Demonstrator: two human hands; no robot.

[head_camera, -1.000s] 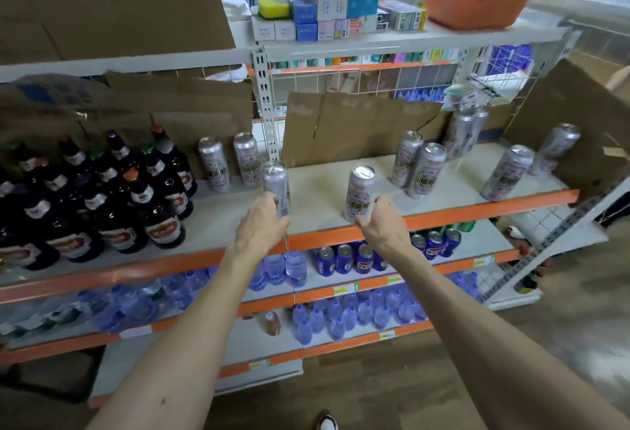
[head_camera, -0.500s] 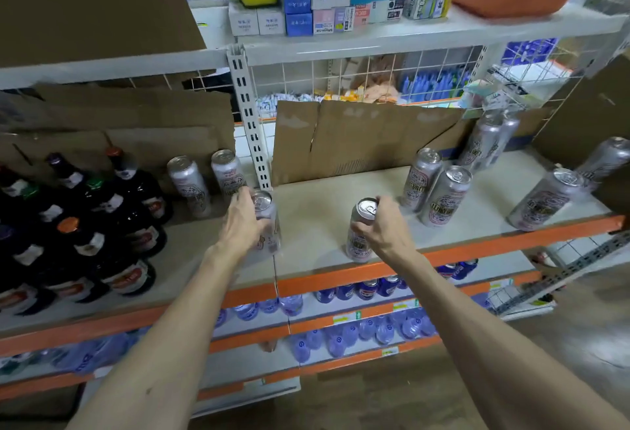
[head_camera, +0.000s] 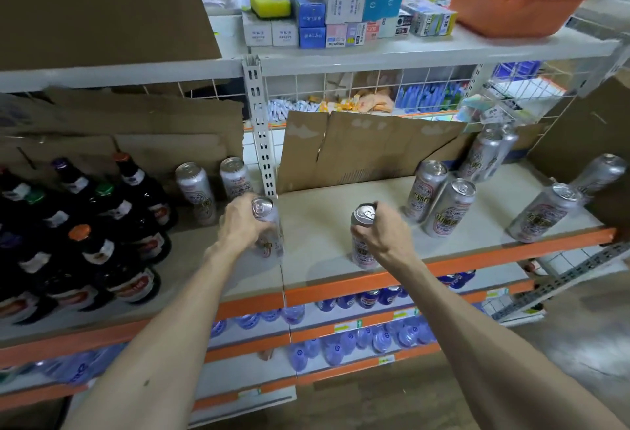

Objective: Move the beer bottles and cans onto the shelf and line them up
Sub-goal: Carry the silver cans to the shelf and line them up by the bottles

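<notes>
Now: L hand [head_camera: 243,225] wrapped round silver can [head_camera: 269,228], fingers curled on its body — can upright on shelf [head_camera: 324,225], just beside white upright post [head_camera: 260,129]. R hand [head_camera: 383,233] pinches 2nd can [head_camera: 362,235] near rim, right of post. Dark bottles [head_camera: 112,235] stand left of post.

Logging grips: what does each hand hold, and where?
Left hand: a silver can, around its upper body. Right hand: another can, likewise.
</notes>
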